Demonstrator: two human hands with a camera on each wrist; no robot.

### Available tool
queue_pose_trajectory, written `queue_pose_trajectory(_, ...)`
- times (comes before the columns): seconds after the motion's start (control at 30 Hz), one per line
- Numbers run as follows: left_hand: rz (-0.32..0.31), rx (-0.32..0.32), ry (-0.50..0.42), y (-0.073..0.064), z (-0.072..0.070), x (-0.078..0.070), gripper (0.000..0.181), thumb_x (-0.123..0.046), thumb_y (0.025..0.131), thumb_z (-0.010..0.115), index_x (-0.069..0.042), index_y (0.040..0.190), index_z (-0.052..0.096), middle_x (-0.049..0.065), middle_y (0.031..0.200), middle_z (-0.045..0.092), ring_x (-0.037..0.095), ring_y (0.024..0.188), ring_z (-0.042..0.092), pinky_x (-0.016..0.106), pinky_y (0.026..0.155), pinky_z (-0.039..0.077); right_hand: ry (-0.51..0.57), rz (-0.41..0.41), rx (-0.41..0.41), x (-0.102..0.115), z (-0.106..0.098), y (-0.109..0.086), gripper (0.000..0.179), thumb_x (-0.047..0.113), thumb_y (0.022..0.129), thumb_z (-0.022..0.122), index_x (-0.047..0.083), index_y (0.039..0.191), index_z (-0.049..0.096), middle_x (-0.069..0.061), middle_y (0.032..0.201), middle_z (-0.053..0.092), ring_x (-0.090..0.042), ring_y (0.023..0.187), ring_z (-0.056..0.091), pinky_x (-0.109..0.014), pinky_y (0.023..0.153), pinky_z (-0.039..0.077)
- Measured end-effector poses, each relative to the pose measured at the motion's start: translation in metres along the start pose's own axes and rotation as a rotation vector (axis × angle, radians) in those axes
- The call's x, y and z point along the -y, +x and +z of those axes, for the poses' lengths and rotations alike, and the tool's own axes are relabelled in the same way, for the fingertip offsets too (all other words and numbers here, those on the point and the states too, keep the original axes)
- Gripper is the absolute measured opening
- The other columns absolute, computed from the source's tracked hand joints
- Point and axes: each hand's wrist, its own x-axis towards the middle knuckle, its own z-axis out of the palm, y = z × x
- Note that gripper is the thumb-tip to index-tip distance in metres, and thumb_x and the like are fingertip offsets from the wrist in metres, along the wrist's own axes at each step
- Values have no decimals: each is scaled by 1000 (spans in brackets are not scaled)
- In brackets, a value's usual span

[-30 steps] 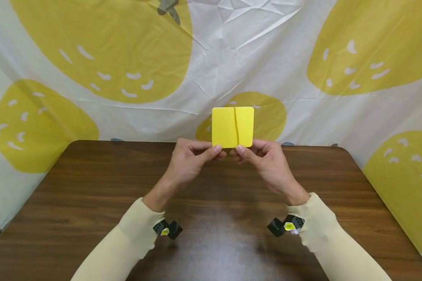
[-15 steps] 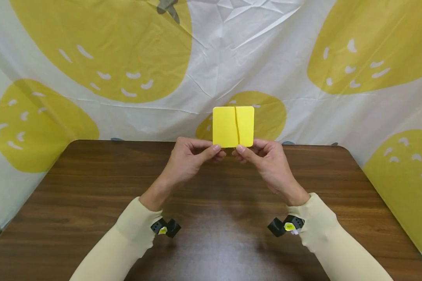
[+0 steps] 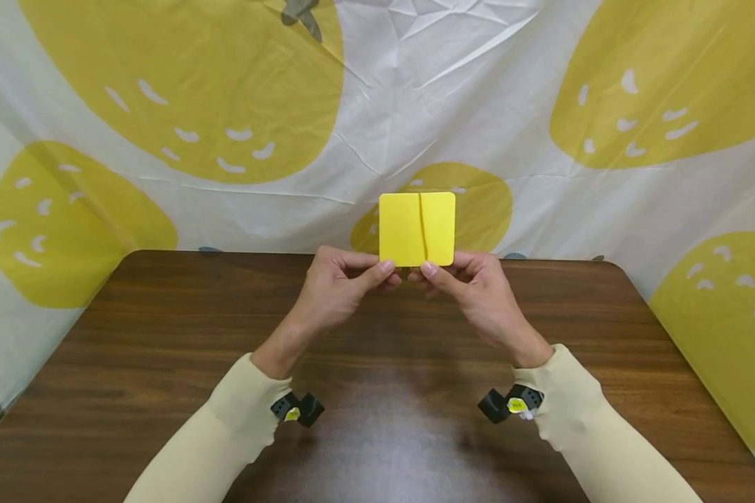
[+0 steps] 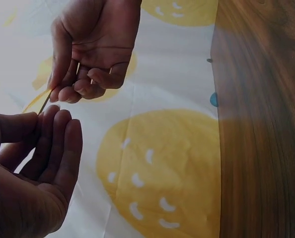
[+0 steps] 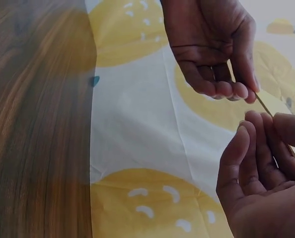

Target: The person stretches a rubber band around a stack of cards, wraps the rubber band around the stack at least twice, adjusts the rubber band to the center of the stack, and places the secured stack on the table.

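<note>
A yellow square card [image 3: 401, 227] with rounded corners is held upright above the far edge of the table. A slightly wavy darker line runs down it right of the middle; whether it is a tear, a fold or an overlapping edge I cannot tell. My left hand [image 3: 335, 285] pinches its lower left part between thumb and fingers. At the bottom edge near the line, my right hand [image 3: 478, 290] pinches it the same way. Both wrist views show the card [image 4: 36, 102] nearly edge-on, with fingertips of both hands close together.
Below the hands lies a dark brown wooden table [image 3: 377, 377]. A white cloth [image 3: 384, 105] with large yellow fruit prints hangs behind it and along the sides. Each cream sleeve carries a small black wrist camera [image 3: 298, 407].
The hands and the card stay almost in place. The card has dipped very slightly since half a second ago, and both hands keep their pinch.
</note>
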Motion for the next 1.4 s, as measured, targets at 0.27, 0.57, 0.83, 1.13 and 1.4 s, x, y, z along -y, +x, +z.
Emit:
queue_pose_trajectory(0.27, 19, -1, 70, -2, 2, -3, 13, 4, 93, 69, 14, 98, 75, 20, 81, 74, 15, 74, 72, 29, 75, 59, -98, 11, -23, 1, 3, 1, 21, 5, 95, 72, -12, 108, 70, -7, 87, 76, -20, 78, 71, -32, 72, 58)
queue_pose_trajectory(0.57, 12, -12, 77, -3, 3, -1, 12, 4, 93, 69, 14, 97, 75, 18, 79, 74, 13, 73, 71, 39, 77, 60, -112, 48, -11, 2, 3, 2, 22, 5, 95, 72, -10, 110, 71, -3, 90, 76, -23, 82, 71, -34, 73, 58)
queue_pose_trajectory(0.83, 29, -10, 79, -3, 4, 0, 12, 4, 93, 69, 13, 96, 76, 18, 78, 74, 11, 72, 69, 40, 76, 60, -161, 62, -27, 2, 3, 2, 22, 8, 92, 76, -7, 108, 73, -7, 94, 75, -18, 80, 68, -30, 72, 56)
queue_pose_trajectory(1.13, 22, -19, 36, -4, 1, 0, 13, 4, 94, 68, 15, 95, 74, 20, 78, 74, 17, 72, 71, 36, 76, 60, -156, 48, 9, 1, -2, 1, 27, 10, 90, 78, -4, 113, 74, -7, 103, 76, -21, 92, 71, -29, 79, 57)
queue_pose_trajectory(1.4, 26, -26, 24, -4, 2, 1, 14, 4, 94, 68, 17, 96, 74, 21, 79, 74, 16, 72, 72, 34, 76, 60, -135, 38, -22, 2, -2, 1, 24, 8, 92, 76, -8, 109, 74, -6, 96, 76, -18, 83, 69, -28, 75, 56)
